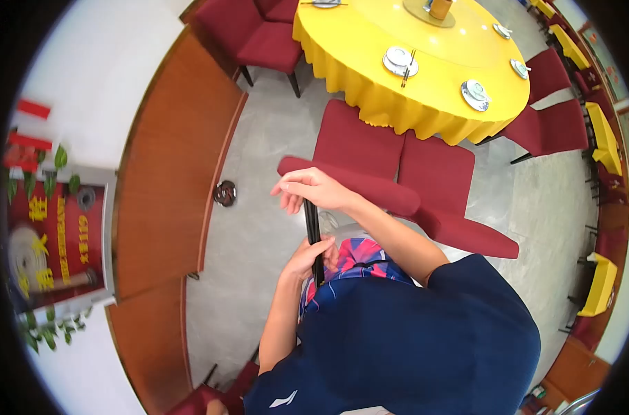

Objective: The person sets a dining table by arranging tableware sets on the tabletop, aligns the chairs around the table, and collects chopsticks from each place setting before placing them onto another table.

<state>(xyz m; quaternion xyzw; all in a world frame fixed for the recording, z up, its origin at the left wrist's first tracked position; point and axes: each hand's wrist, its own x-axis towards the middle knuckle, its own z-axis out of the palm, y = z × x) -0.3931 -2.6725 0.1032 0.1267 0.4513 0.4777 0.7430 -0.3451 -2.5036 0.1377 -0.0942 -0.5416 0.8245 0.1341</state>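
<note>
A bundle of black chopsticks is held upright in front of my body, slightly tilted. My left hand is closed around its lower part, thumb across the front. Over the upper end is my right hand, its fingers bent loosely downward and apart. The palm covers the top tips, so whether it touches them is hard to see. Beyond the hands stand red chairs and a round table with a yellow cloth.
On the table are a plate with a bowl, another place setting and a glass turntable. A wooden partition runs along the left. A dark round object lies on the floor beside it. More red chairs stand at right.
</note>
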